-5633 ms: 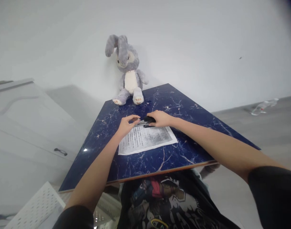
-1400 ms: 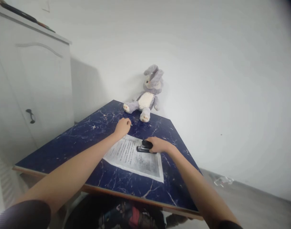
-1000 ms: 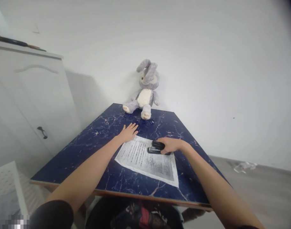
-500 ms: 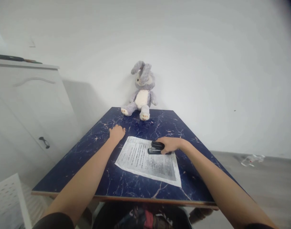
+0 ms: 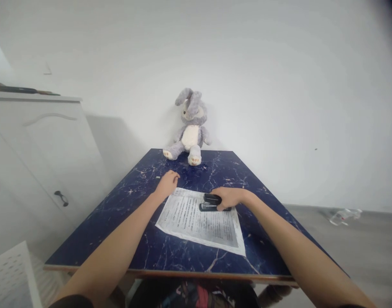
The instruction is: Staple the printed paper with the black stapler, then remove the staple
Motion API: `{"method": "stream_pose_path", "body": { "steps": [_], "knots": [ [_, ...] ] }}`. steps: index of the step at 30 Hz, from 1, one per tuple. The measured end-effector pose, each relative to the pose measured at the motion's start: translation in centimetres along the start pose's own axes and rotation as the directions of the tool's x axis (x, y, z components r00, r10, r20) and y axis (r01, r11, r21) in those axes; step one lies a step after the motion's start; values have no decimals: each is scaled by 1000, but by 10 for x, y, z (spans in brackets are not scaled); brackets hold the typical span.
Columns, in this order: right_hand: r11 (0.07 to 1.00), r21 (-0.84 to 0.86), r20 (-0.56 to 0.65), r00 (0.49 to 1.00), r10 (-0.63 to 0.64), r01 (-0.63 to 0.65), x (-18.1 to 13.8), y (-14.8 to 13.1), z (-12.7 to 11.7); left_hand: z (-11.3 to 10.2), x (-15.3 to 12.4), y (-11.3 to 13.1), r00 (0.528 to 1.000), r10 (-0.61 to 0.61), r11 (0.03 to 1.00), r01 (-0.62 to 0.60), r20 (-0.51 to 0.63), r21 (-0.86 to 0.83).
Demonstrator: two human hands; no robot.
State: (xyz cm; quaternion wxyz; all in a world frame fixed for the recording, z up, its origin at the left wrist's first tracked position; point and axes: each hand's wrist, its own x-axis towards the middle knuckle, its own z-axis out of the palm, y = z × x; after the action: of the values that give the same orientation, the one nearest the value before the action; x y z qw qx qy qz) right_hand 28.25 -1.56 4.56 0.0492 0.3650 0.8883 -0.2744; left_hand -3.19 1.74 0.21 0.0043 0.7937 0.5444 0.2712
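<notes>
My right hand [image 5: 230, 197] is closed around a black stapler [image 5: 212, 201], which is over the upper right part of a printed sheet of paper [image 5: 192, 224]. The stapler's jaw points left, with a gap between its top arm and its base. By the sheet's upper left corner is my left hand [image 5: 168, 182], its fingers curled in; whatever they may hold is hidden. Just left of that hand a tiny pale piece [image 5: 158, 177] lies on the table, too small to name.
A grey plush rabbit [image 5: 191, 132] sits at the far end of the dark blue marbled table [image 5: 119, 233], against the wall. On the left stands a white cabinet [image 5: 54, 145] with brushes [image 5: 25, 90] on top. A clear plastic item [image 5: 345, 216] lies on the floor to the right.
My left hand has moved right towards the paper's corner and its fingers have curled in, uncovering the tiny pale piece. My right hand and the stapler stay in place. The view has tilted slightly up.
</notes>
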Motion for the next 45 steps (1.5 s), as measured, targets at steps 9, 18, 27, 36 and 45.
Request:
{"method": "stream_pose_path", "body": {
  "steps": [9, 18, 27, 36, 45],
  "knots": [
    [997, -76, -33, 999, -32, 29, -2, -7, -1, 17, -19, 39, 887, 393, 919, -371, 243, -131],
    [982, -144, -181, 973, -145, 119, -7, -22, -5, 14, -17, 32, 867, 409, 906, -422, 283, -17],
    [984, -145, -355, 923, -147, 101, 7, -19, 8, 14, -12, 15, 903, 322, 945, -326, 285, -34],
    [997, 43, -247, 968, -51, 64, 10, -21, 14, 13, -15, 20, 917, 295, 955, -290, 270, -59],
    [994, 52, -252, 965, -76, 92, 11, -19, 16, 22, -11, 22, 913, 383, 898, -333, 139, -289]
  ]
}}
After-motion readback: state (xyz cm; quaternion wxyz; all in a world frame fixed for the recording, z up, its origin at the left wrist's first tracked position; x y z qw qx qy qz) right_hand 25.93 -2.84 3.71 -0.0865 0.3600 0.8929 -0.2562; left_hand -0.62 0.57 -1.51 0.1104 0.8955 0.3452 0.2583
